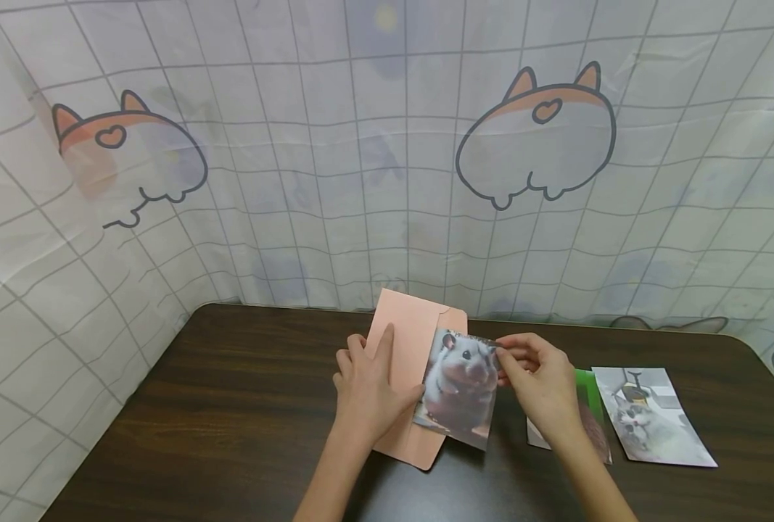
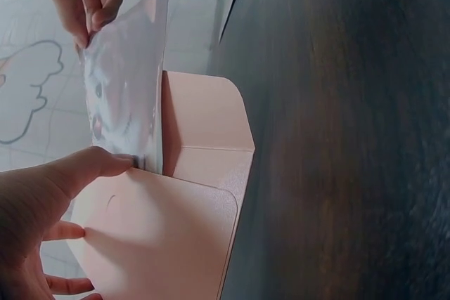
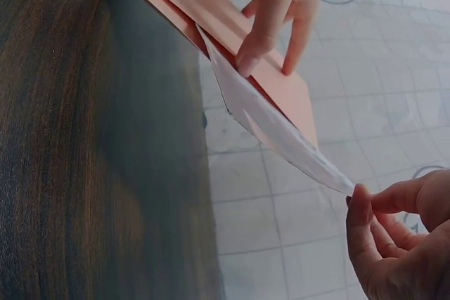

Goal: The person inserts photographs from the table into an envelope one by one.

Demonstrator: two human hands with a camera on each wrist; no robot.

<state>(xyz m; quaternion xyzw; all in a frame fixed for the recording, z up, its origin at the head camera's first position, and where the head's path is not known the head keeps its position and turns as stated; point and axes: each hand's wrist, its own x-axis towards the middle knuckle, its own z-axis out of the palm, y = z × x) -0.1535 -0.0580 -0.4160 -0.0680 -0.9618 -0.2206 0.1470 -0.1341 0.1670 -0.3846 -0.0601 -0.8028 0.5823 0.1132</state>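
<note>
A pink envelope (image 1: pixel 408 341) lies slantwise on the table, its flap (image 2: pixel 207 110) folded out. A hamster picture card (image 1: pixel 461 391) sits with one edge inside the envelope's mouth and the rest sticking out. My left hand (image 1: pixel 370 384) rests on the envelope with fingers spread, its thumb at the mouth beside the card. Thumb and fingers of my right hand (image 1: pixel 540 380) pinch the card's far outer corner. Seen in the right wrist view, the card (image 3: pixel 260 114) bows between the envelope and that pinch.
To the right lies a cat picture card (image 1: pixel 654 420). Beside it, partly hidden under my right arm, is another card with a green edge (image 1: pixel 589 391). Behind the dark wooden table (image 1: pixel 230 420) hangs a checked curtain (image 1: pixel 334 181) with cartoon animals.
</note>
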